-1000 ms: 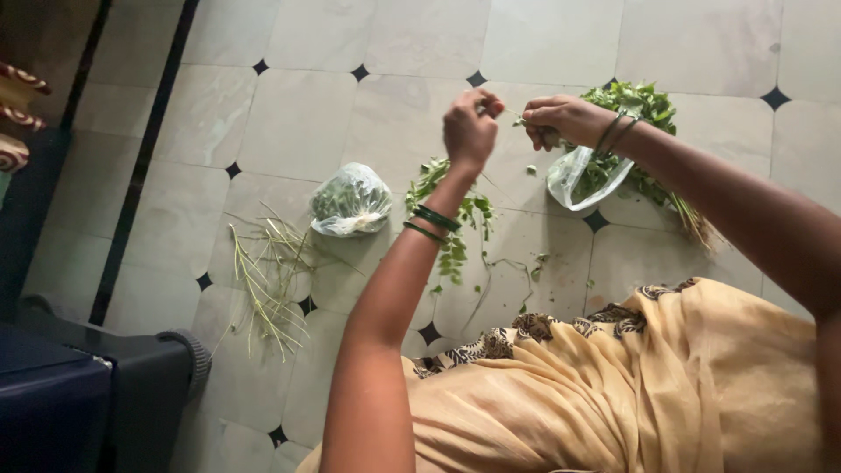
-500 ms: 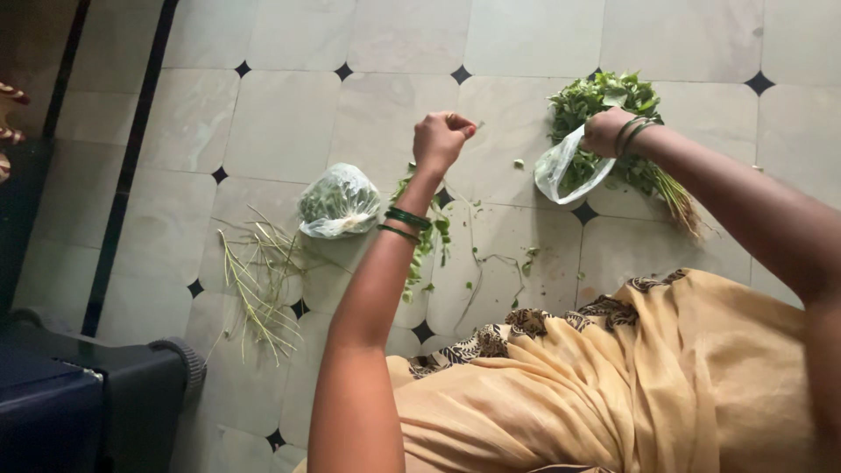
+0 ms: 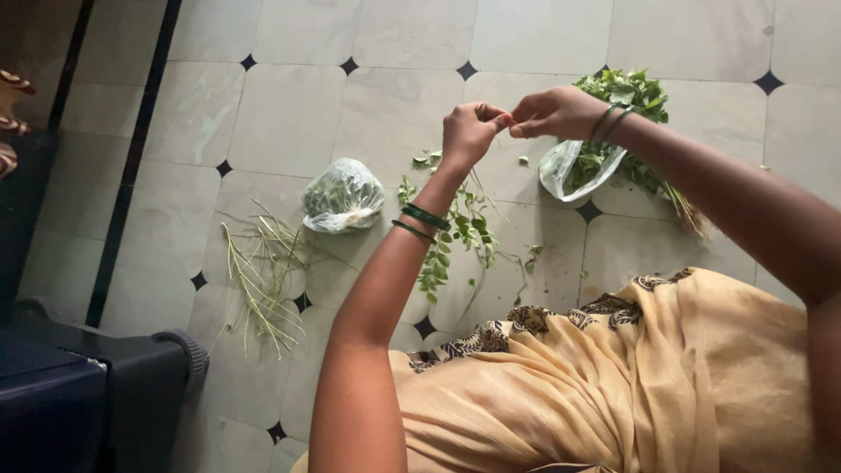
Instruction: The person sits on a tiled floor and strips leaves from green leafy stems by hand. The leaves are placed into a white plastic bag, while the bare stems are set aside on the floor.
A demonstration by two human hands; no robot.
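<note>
Left hand: the left hand [image 3: 470, 131] is curling closed, fingertips pinching the top of a thin leafy sprig [image 3: 455, 229] that is hanging down toward the floor.
Right hand: the right hand [image 3: 554, 112] is meeting it fingertip to fingertip, fingers pinched together; what it is pinching is too small to tell.
Wrists: green bangles [image 3: 422, 221] are circling the left wrist, darker ones the right.
Just beside: a clear plastic bag [image 3: 569, 166] with greens inside is lying open under the right wrist, touching a bunch of leafy greens [image 3: 632, 96] whose stems are pointing toward the lap.
Further left: a tied plastic bag of leaves [image 3: 343, 195] is sitting well apart from the hands, with bare stripped stems [image 3: 263, 271] scattered beside it.
Open room: bare floor tiles [image 3: 394, 105] are stretching beyond the hands and to the left.
Edges: a beige draped cloth [image 3: 631, 385] is covering the lap below; a dark bin [image 3: 96, 394] is standing at the lower left corner.
</note>
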